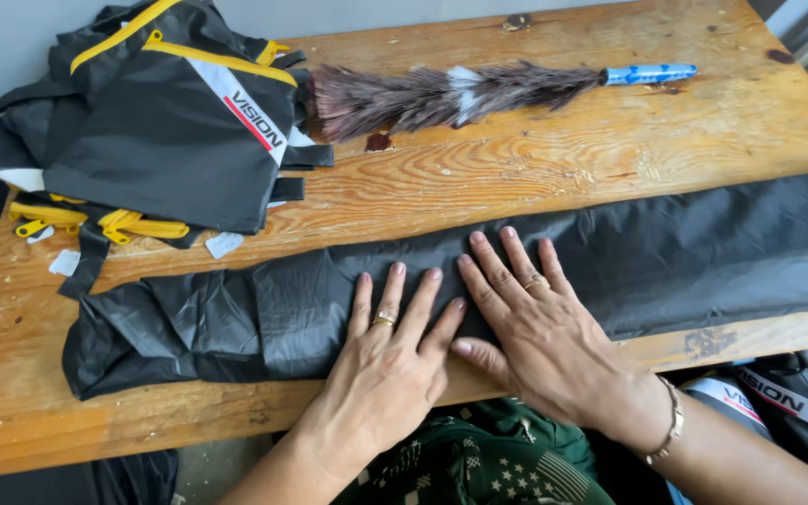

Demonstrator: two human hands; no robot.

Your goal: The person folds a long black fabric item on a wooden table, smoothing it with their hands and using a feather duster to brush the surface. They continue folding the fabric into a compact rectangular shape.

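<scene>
- At the near edge of the bench point(535, 178), both hands lie flat, palms down, fingers spread, gripping nothing.
- Left hand point(387, 360) presses on the black fabric strip point(666, 257), ring on one finger, fingertips pointing far.
- Right hand point(535, 327) just beside it, thumb touching or nearly touching the left hand's index side; ring on a finger, bracelet point(671, 423) at the wrist.
- The black fabric strip is long and thin-looking, slightly shiny, and runs left to right across the near half of the bench; right end goes out of frame.
- Judgement: the stretch under and right of the hands looks smooth and folded flat into a band, so flattening seems partly done there.
- Left end of the strip is still bunched and creased, loose folds, not flattened; that part looks left to do.
- Far left: a heap of black garments with yellow trim point(156, 112), with a white and red stripe, piled on the bench corner; small white tags lie near it.
- Far middle: a feather duster point(441, 93) with blue handle lying on its side, well apart from the hands.
- Near right, below bench edge: more black pieces with a white stripe point(778, 397).
- Person's dark green patterned clothing point(479, 463) shows between the forearms.
</scene>
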